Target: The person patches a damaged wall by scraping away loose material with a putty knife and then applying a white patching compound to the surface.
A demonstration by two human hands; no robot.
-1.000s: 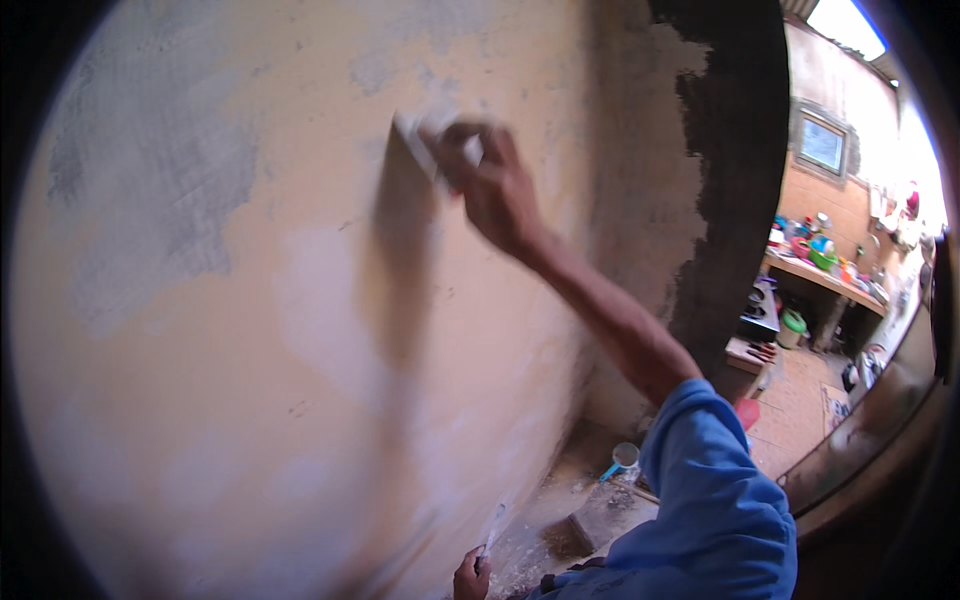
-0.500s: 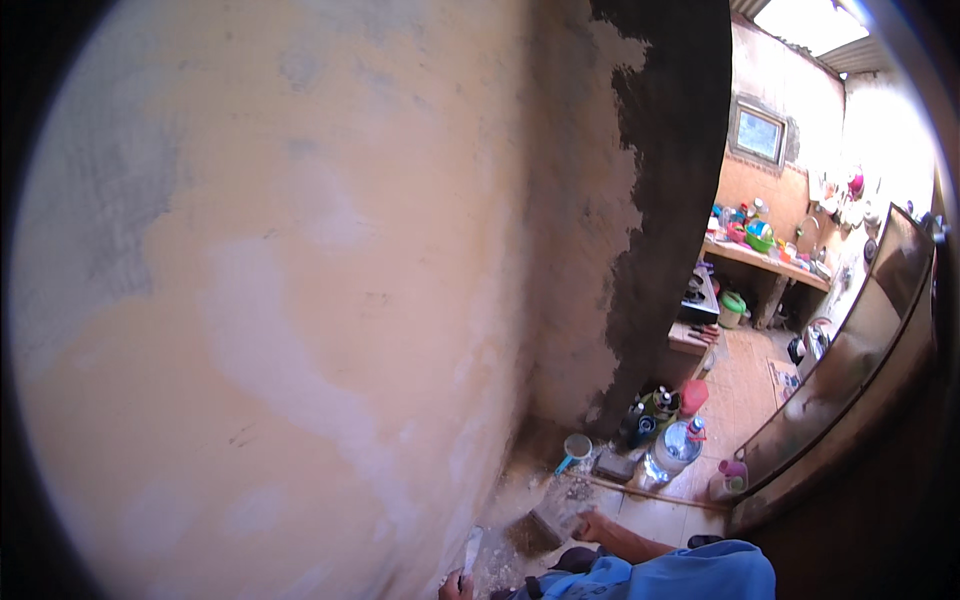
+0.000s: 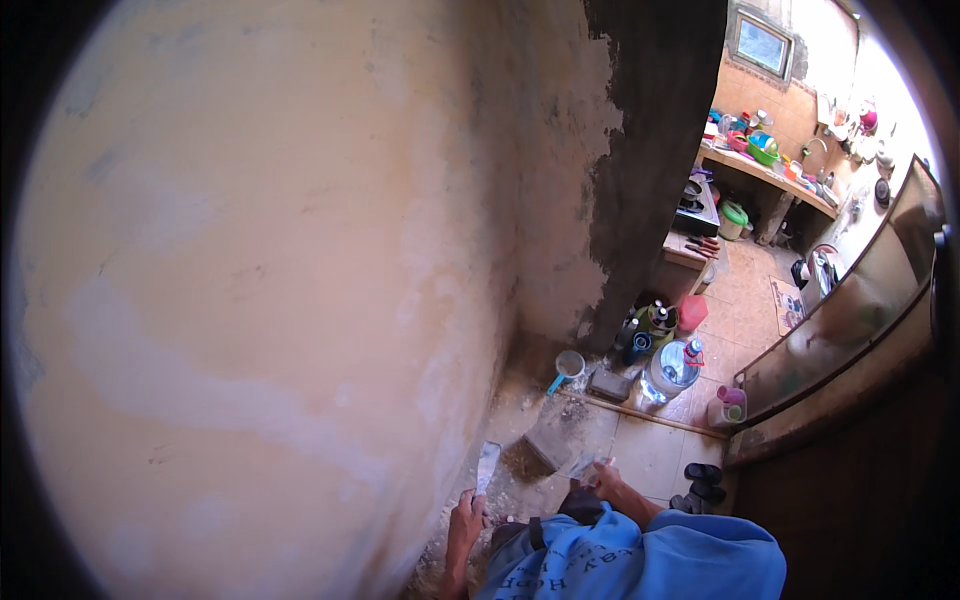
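Note:
My left hand [image 3: 466, 517] is closed round the handle of a putty knife [image 3: 487, 468]. Its pale, whitish blade points up, close to the patchy cream wall [image 3: 260, 300]. Over to the right, my right hand [image 3: 604, 482] is closed, with a thin, pale, flat piece [image 3: 583, 467] showing at its fingers. What that piece is, I cannot make out. A grey block [image 3: 546, 447] rests on the dusty floor just beyond my right hand.
Beyond the block are a dipper [image 3: 569, 365] with a turquoise handle, a grey brick [image 3: 609, 385] and a large clear water bottle [image 3: 670, 375]. Dark sandals [image 3: 704, 474] lie on the tiles at right. A cluttered counter [image 3: 770, 172] stands in the far room.
The view has tipped downward, so more floor, the sandals and more of both arms show. My left hand and the putty knife appear higher in the picture; my right hand has come nearer my body.

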